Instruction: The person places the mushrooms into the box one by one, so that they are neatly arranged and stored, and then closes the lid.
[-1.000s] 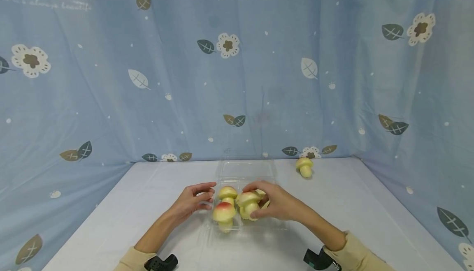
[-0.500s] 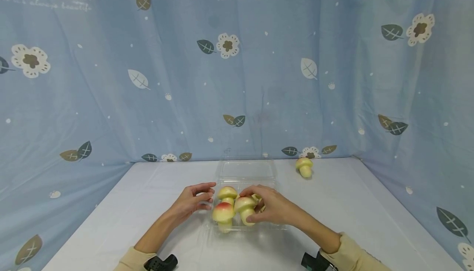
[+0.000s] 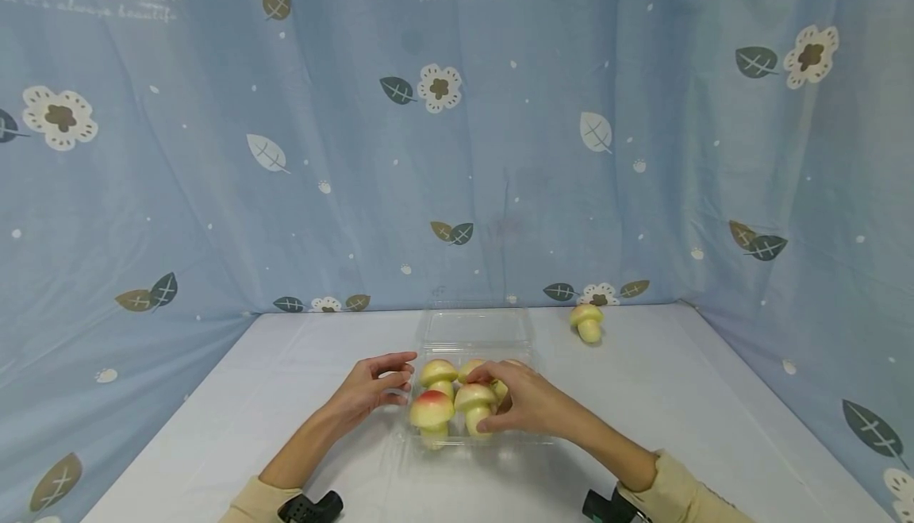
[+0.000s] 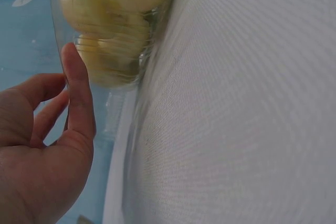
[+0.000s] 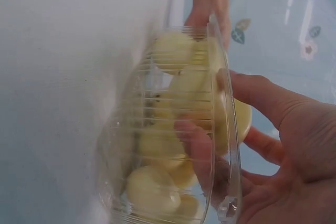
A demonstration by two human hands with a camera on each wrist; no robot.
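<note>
My right hand (image 3: 531, 400) grips a pale yellow toy mushroom (image 3: 474, 401) with a pinkish cap. It sits low in the front of a clear plastic clamshell box (image 3: 510, 440), and in the right wrist view some fingers (image 5: 197, 142) show through the ribbed wall. To its left stands a red-capped toy mushroom (image 3: 432, 410). Behind are another toy mushroom (image 3: 438, 372) at the back left and more, partly hidden by my right hand. My left hand (image 3: 367, 390) is relaxed at the box's left side, its fingertips right at the rim in the left wrist view.
The box's transparent lid (image 3: 477, 326) lies folded back behind it. One more toy mushroom (image 3: 588, 323) lies at the back right of the white table (image 3: 321, 340). A blue patterned curtain (image 3: 500, 190) encloses the table at the back and sides.
My right hand has brought its mushroom forward and down into the front of the box, uncovering a mushroom behind. The left hand has stayed in place.
</note>
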